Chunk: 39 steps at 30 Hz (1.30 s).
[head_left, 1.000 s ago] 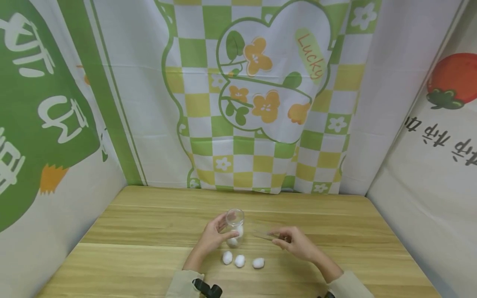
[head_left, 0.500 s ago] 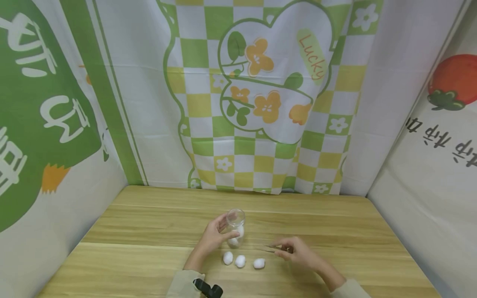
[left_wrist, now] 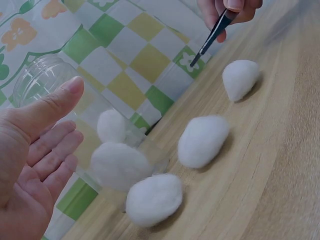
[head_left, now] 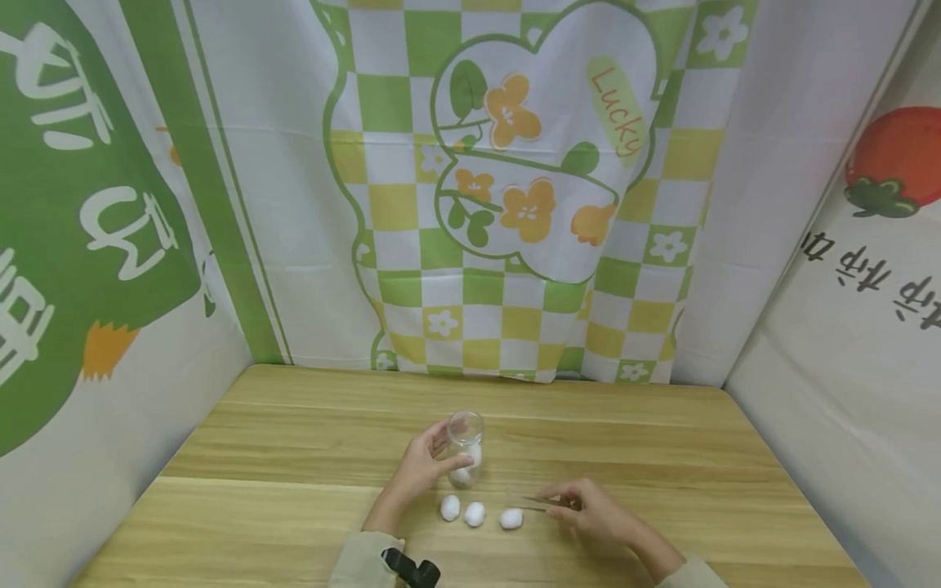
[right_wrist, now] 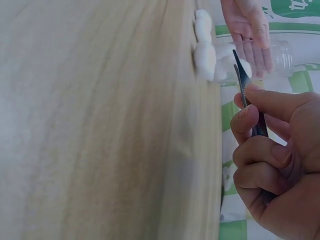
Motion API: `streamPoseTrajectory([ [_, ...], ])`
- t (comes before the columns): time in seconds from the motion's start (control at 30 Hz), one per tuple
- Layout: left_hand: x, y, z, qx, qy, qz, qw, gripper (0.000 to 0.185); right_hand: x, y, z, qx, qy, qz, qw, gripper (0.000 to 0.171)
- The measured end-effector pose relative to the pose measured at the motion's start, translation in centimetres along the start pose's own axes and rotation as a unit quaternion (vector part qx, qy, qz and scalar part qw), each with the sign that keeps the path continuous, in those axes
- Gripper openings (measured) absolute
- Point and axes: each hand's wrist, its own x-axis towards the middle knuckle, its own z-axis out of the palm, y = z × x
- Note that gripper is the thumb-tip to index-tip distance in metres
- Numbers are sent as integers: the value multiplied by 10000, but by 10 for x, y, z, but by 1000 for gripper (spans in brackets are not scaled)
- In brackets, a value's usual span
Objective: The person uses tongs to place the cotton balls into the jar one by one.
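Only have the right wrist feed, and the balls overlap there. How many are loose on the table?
Observer: Three loose balls, in a row on the table in front of the jar.
Operator: Anything in the jar?
Observer: Two stored balls; the left hand holds the jar.
Operator: Tweezers touching a ball?
Observer: No. The left wrist view shows the tweezers tip in the air, apart from the rightmost ball.
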Motion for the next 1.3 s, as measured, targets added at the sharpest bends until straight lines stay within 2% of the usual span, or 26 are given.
streamPoseTrajectory([
  [0.2, 1, -2, 0, -14, 40, -29, 10000, 70, -2, 6, 0, 126, -186, 56, 9997, 34],
  [0.47, 0, -1, 0, -44, 55, -24, 10000, 70, -3, 12, 1, 190, -267, -228, 9992, 35],
  [0.53, 0, 0, 0, -50, 50, -40, 10000, 69, -4, 13, 2, 207, -254, -150, 9993, 34],
  [0.7, 0, 1, 0, -132, 23, -106, 9999, 69, -6, 12, 3, 333, -307, 479, 9978, 32],
  [0.83, -1, 2, 1, -127, 16, -70, 9999, 68, -8, 13, 4, 300, -426, 631, 9966, 30],
  [1.07, -1, 1, 2, -49, 58, -44, 10000, 68, -8, 17, 7, 170, -365, 345, 9986, 28],
  [1.3, -1, 2, 1, -100, 16, -8, 9999, 69, -6, 17, 10, -128, -212, 364, 9990, 26],
])
